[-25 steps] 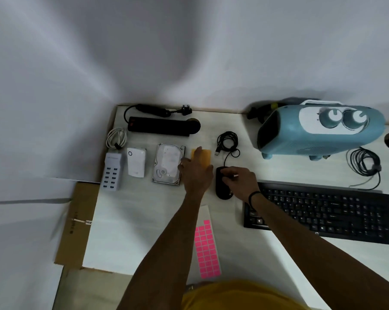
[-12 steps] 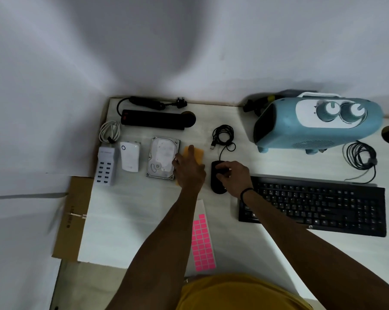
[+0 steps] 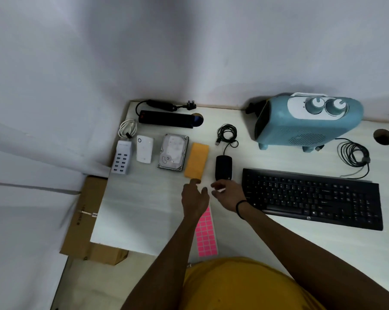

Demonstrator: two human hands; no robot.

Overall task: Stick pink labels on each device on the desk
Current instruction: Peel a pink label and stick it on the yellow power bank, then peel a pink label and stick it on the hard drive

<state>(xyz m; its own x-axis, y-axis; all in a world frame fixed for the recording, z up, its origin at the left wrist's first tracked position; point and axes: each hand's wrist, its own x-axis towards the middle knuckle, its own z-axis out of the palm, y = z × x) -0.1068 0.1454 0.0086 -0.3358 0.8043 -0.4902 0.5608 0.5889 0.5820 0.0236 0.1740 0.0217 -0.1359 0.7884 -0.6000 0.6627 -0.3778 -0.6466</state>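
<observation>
Your desk carries, from largest down, a blue heater at the far edge, a black keyboard toward the right edge, and a mouse just left of the keyboard. None shows a pink label that I can make out. The label sheet, a strip of pink squares, lies at the near edge, partly under your left hand, whose fingers are relaxed and apart. Your right hand pinches something small and pale, too small to tell. You seem between labels; next, peel a square.
</observation>
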